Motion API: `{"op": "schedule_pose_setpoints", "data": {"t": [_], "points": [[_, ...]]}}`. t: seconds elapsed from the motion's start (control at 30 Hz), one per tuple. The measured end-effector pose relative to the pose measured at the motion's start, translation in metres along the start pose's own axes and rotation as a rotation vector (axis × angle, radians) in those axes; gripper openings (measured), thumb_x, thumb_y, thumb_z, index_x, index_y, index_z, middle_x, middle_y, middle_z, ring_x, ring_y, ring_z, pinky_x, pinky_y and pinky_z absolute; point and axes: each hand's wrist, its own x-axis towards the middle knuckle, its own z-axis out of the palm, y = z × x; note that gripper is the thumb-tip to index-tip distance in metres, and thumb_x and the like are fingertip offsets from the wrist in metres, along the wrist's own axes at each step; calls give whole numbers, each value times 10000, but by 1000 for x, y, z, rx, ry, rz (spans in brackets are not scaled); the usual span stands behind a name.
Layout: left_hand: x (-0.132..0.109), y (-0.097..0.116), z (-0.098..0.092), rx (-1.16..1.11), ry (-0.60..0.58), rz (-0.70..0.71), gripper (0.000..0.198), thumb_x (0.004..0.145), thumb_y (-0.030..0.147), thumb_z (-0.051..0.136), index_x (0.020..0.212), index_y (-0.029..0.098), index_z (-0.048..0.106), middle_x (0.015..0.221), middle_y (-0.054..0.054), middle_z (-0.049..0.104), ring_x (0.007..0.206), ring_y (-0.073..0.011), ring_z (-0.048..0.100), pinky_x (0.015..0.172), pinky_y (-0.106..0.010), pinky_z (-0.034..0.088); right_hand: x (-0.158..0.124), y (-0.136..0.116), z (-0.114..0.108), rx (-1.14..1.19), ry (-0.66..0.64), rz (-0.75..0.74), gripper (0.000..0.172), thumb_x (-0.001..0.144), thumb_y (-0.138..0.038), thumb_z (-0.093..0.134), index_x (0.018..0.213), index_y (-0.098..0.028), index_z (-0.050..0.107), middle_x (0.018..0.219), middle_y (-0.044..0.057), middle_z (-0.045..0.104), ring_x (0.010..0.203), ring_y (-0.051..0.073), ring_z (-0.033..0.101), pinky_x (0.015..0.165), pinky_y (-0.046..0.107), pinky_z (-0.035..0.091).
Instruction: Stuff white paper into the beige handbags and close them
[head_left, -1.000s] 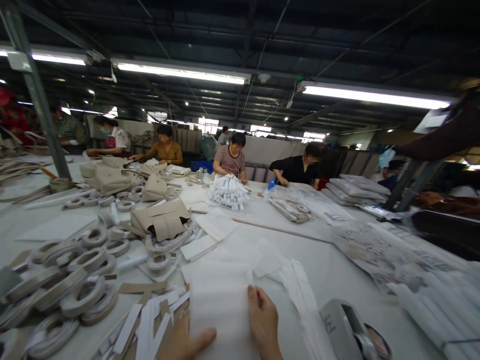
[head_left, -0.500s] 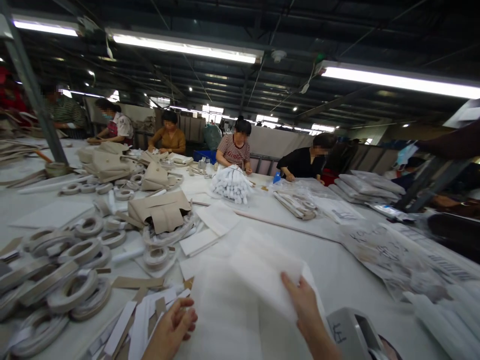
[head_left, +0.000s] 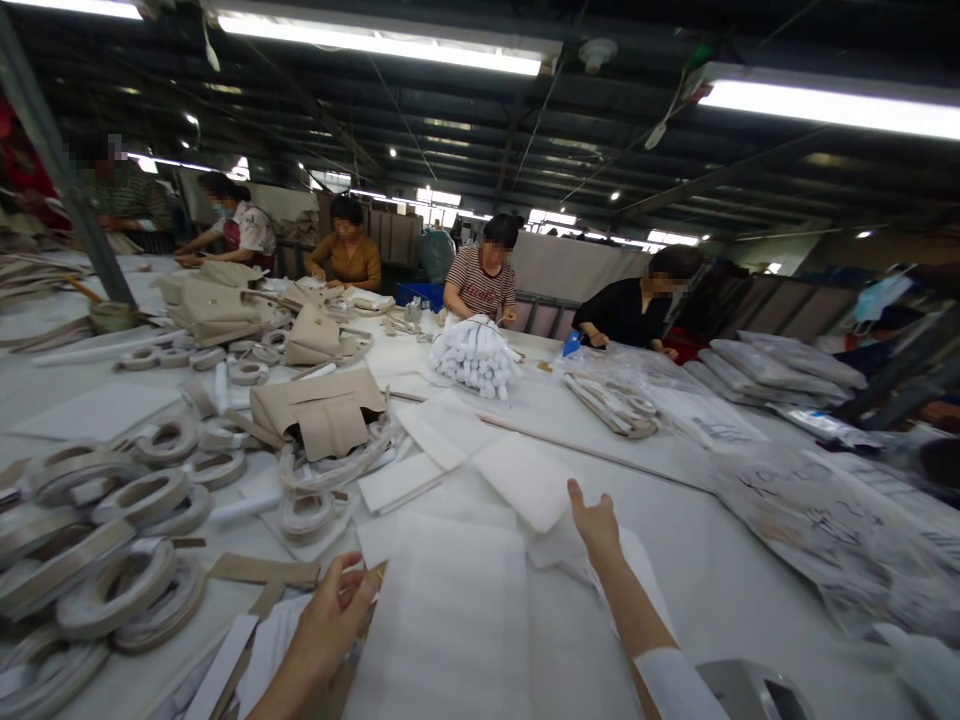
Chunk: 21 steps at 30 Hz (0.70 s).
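Note:
A stack of thin white sheets (head_left: 457, 600) lies in front of me on the table. My left hand (head_left: 334, 615) is at its left edge, fingers loosely bent and apart, with nothing visible held in them. A brown cardboard corner (head_left: 375, 578) shows beside that hand. Farther forward, my right hand (head_left: 596, 525) is open, thumb and fingers spread. Just left of it lies a loose white folded sheet (head_left: 525, 482), apart from the fingers. More white sheets (head_left: 637, 575) are partly hidden under the right forearm.
Beige strip rolls (head_left: 127, 585) and narrow strips (head_left: 225, 665) crowd the left side. Beige fabric pieces (head_left: 322, 410) and a bundle of white rolled pieces (head_left: 476, 355) lie beyond. A grey device (head_left: 750, 690) and plastic bags (head_left: 795, 520) are at right. Several people work across the table.
My right hand has moved forward and let go of the white folded sheet, which now lies flat beyond the stack. My left hand has come up against the stack's left edge. The view has shifted.

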Motion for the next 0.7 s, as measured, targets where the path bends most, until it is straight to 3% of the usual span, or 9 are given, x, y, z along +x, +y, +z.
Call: {"op": "schedule_pose_setpoints", "data": {"t": [0.07,0.13,0.23,0.3,0.37,0.47,0.53,0.63,0.7], "points": [[7,-2,2,4,19,-9,801,628,698,644,1180,149,456,1016,-130,658,916,-272,675,828,-389,529,-18,9,-10,-93,-15,-15,598,662,-594,650,1035,-131,583,1020,171,679,1098,322,581,904,415,478],[14,-4,6,46,-13,-19,808,661,679,618,1228,136,422,1020,-140,658,914,-268,671,833,-390,521,-51,28,-23,-190,-97,-17,492,711,-640,562,859,-174,612,870,122,699,979,309,629,853,401,490],[23,-7,18,187,-65,13,808,707,641,565,1290,110,388,1015,-155,660,900,-276,665,842,-411,507,-112,64,-34,-515,-355,-76,550,832,-668,270,635,-224,528,678,90,657,783,283,648,747,390,493],[26,-10,29,261,-69,39,822,692,602,588,1313,102,388,1035,-168,658,919,-298,660,874,-438,487,-146,82,-29,-625,-411,-156,540,865,-610,196,719,-226,546,771,101,674,806,272,647,759,382,484],[26,-12,42,281,-54,59,846,655,539,641,1327,93,386,1171,-210,610,1070,-335,610,974,-456,429,-168,91,-16,-664,-397,-195,484,861,-577,242,828,-214,560,866,127,678,871,277,645,788,379,485],[20,-13,57,286,-10,119,837,647,432,659,1342,75,359,1426,-243,404,1342,-342,378,1123,-424,268,-182,90,5,-645,-368,-197,451,826,-541,334,959,-169,552,1007,188,664,1018,305,619,866,394,482],[13,-12,62,254,9,150,823,664,360,650,1371,94,322,1489,-218,323,1382,-323,316,1145,-413,232,-184,83,11,-566,-367,-187,485,818,-524,341,1052,-144,528,1106,206,644,1091,306,598,917,402,471],[1,-6,59,60,39,119,850,635,276,678,1393,154,312,1449,-181,407,1325,-321,412,1112,-438,299,-183,68,5,-403,-371,-190,532,801,-546,369,1121,-145,507,1175,188,631,1130,302,585,968,407,455],[-11,-1,52,-187,-20,62,812,597,262,717,1338,165,400,1336,-162,539,1242,-317,506,1066,-435,369,-180,55,-5,-308,-373,-214,577,770,-580,436,1143,-147,513,1216,181,616,1162,311,563,1001,419,435]]}}
